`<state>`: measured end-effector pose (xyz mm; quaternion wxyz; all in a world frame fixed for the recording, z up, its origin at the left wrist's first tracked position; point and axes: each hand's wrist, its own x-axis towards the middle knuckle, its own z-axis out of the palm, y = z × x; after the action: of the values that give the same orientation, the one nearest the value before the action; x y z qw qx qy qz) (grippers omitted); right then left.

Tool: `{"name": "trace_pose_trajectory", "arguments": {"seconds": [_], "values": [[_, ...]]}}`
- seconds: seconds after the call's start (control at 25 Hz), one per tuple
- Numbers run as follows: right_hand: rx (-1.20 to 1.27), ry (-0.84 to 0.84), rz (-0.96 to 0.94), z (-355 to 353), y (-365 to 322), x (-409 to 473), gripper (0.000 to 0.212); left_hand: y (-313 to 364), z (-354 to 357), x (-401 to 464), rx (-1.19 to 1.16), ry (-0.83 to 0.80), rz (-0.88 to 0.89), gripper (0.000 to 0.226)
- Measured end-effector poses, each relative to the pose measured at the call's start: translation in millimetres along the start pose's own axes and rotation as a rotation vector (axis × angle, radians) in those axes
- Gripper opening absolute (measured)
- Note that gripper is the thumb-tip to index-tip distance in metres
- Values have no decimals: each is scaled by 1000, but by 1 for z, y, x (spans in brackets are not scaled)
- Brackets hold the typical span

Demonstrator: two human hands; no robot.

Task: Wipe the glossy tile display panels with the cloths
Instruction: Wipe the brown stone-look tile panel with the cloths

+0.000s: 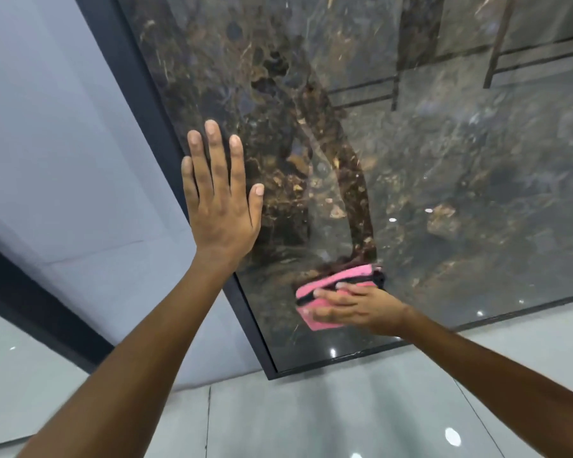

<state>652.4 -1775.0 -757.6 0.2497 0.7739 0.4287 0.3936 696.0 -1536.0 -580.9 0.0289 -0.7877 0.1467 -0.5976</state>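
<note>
A large glossy dark marble-patterned tile panel (444, 180) in a black frame (139, 87) fills the middle and right of the head view. My left hand (219, 196) lies flat and open against the panel's left edge, fingers spread and pointing up. A folded pink cloth (331, 285) with a dark trim is pressed on the lower part of the panel. My right hand (354, 307) presses down on the cloth, fingers laid over it. The panel reflects my arm and the room.
A pale grey glossy panel (47, 143) stands to the left of the dark one. Below is a shiny grey tiled floor (311, 418) with light spots. The dark panel's bottom corner (272, 375) rests at floor level.
</note>
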Motion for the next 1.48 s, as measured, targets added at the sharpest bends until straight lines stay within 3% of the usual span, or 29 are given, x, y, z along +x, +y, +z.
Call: {"name": "trace_pose_trajectory", "arguments": {"seconds": [0.04, 0.08, 0.2, 0.24, 0.28, 0.4, 0.44, 0.52, 0.64, 0.68, 0.72, 0.8, 0.84, 0.88, 0.96, 1.04, 1.12, 1.2, 1.28, 1.32, 1.4, 1.48], "values": [[42, 20, -53, -5, 6, 1, 84, 1, -1, 0, 2, 6, -5, 56], [79, 112, 45, -16, 19, 11, 75, 1, -1, 0, 4, 13, -10, 56], [159, 445, 702, -31, 50, 50, 62, 3, 2, -2, -1, 14, -31, 56], [127, 469, 763, -25, 43, 57, 62, 5, 3, -7, -26, 12, -40, 56], [64, 418, 669, -12, 21, 56, 61, 7, 4, -17, -49, 1, -38, 57], [-18, -15, -93, 43, -57, 15, 81, 8, 12, -62, -49, -69, 59, 64], [10, -81, -204, 48, -64, -1, 88, 7, 15, -73, -44, -86, 85, 65], [48, -17, -129, 43, -58, -5, 86, 7, 20, -82, -47, -84, 94, 64], [163, 284, 481, 38, -58, 33, 66, 9, 24, -81, -52, -45, 76, 61], [182, 298, 567, 39, -70, 46, 67, 10, 25, -82, -71, -37, 73, 59], [111, 212, 504, 48, -90, 53, 72, 11, 26, -84, -82, -29, 67, 58], [5, -32, 100, 98, -158, 35, 71, 16, 27, -88, -76, -13, 26, 57], [49, -146, -2, 123, -186, 16, 64, 20, 28, -91, -79, -18, -11, 57], [137, -258, 14, 136, -201, 0, 55, 25, 30, -95, -77, -26, -52, 56], [250, -329, -11, 139, -194, -17, 66, 36, 33, -104, -74, -36, -107, 59], [213, -114, -253, 132, -183, -12, 64, 42, 38, -111, -87, -29, -126, 56], [262, -10, -129, 107, -159, -2, 69, 42, 42, -110, -83, 1, -130, 52], [156, -44, -237, 115, -159, -13, 70, 41, 40, -110, -87, 7, -130, 52], [26, -230, -531, 131, -161, -48, 80, 40, 40, -113, -89, 12, -128, 52], [3, -257, -533, 129, -148, -64, 87, 40, 40, -113, -97, 9, -135, 54], [-35, -48, -393, 106, -88, -67, 81, 40, 39, -111, -118, 12, -146, 58], [-40, 58, -242, 53, -12, -54, 82, 41, 30, -105, -111, -17, -150, 58]]}}
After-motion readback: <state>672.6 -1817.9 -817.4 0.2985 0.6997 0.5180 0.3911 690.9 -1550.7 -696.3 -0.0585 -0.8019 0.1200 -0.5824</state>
